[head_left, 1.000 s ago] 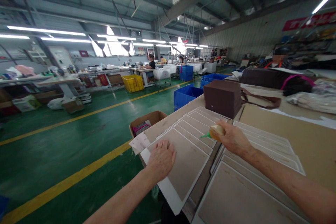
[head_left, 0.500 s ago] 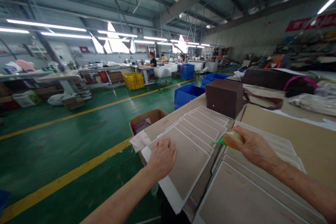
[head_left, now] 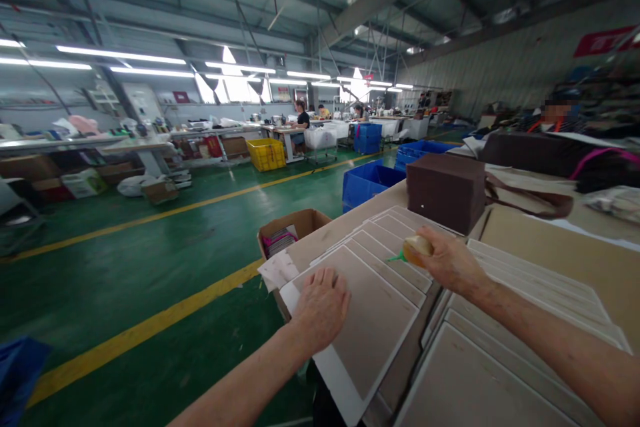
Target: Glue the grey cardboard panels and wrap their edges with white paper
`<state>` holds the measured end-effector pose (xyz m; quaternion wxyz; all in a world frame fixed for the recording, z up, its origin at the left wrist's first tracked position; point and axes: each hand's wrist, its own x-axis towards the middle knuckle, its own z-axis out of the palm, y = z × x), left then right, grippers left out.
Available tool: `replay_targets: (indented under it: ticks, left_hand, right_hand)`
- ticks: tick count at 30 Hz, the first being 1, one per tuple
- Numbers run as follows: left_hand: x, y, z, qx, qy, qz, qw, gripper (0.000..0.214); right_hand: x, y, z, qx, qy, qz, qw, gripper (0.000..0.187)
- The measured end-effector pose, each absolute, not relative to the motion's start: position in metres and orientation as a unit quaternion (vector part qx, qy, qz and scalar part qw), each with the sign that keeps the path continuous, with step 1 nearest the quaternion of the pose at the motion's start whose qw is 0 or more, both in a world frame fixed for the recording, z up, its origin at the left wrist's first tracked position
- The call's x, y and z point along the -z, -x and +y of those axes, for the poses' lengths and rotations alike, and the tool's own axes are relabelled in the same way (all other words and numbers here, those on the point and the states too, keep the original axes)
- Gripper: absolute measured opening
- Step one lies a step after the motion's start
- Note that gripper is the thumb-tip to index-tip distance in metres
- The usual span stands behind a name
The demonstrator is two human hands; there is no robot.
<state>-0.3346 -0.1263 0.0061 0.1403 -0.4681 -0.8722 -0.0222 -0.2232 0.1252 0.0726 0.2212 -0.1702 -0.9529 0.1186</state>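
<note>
My left hand (head_left: 323, 307) lies flat on the nearest beige-grey panel (head_left: 373, 330), which has white margins and sits at the table's left edge. Behind it, several similar panels (head_left: 387, 257) overlap in a fanned row. In my right hand (head_left: 453, 263) is a squeeze bottle (head_left: 416, 251) with amber contents and a green nozzle. The bottle is tipped, its nozzle pointing left above the fanned panels; I cannot tell whether the tip touches one. Under my right forearm lies another overlapping set of panels (head_left: 475, 377).
A dark brown block (head_left: 445, 190) stands at the row's far end. Left of the table are a cardboard box (head_left: 295, 219) and a blue bin (head_left: 370, 183). A person (head_left: 555, 117) is across the table at the right. Sewing tables and a yellow crate (head_left: 267, 155) are farther back.
My right hand has carried the bottle left, over the fanned panels. The left hand stays on the near panel. The whole view has shifted slightly to the left.
</note>
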Motion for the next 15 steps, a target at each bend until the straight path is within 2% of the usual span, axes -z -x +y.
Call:
replay_targets:
  ticks: [15]
  left_hand:
    - [-0.002,0.335,-0.127,0.034,0.469,-0.871,0.144,0.023]
  right_hand:
    - [-0.079,0.308,0.113,-0.053,0.14,-0.957,0.248,0.017]
